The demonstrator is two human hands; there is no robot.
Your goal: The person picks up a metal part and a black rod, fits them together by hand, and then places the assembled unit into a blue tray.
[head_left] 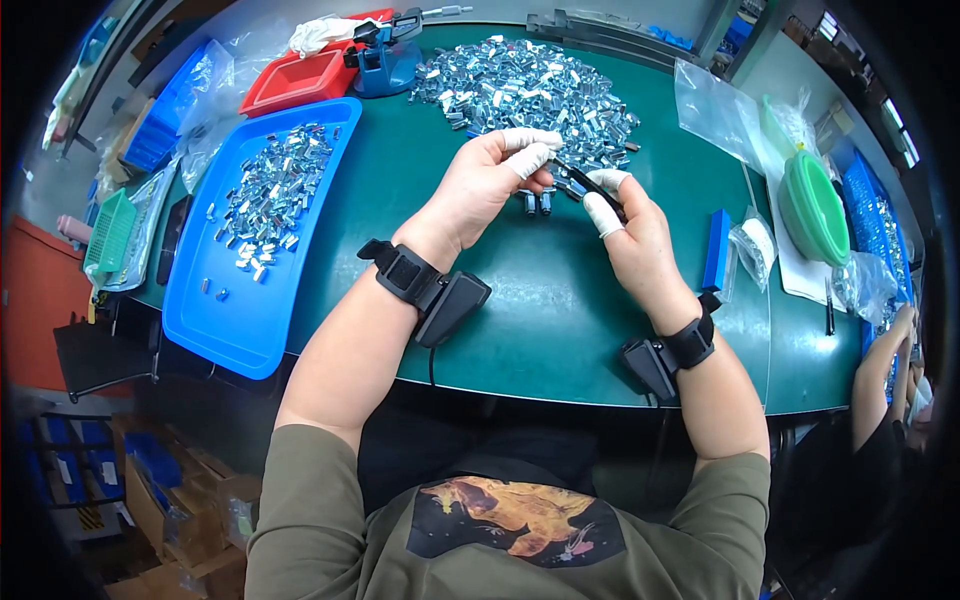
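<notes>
My left hand [490, 175], with white finger cots on thumb and fingers, is closed in a pinch; what lies between its fingertips is too small to make out. Opposite it, my right hand [637, 232], also in white finger cots, grips a slender black tool [603, 190] that slants up toward the left fingertips. A few silvery metal pieces [538, 204] lie on the green table just below and between the hands. Right behind them spreads a large heap of small shiny metal pieces [520, 85], short and sleeve-like.
On the left, a blue tray [235, 325] holds more metal pieces [275, 190]. Behind it are a red bin [298, 85] and a micrometer on a blue stand [385, 65]. A green basket [815, 208], plastic bags and a blue bar [716, 250] lie right. Another person's arm [872, 385] shows far right.
</notes>
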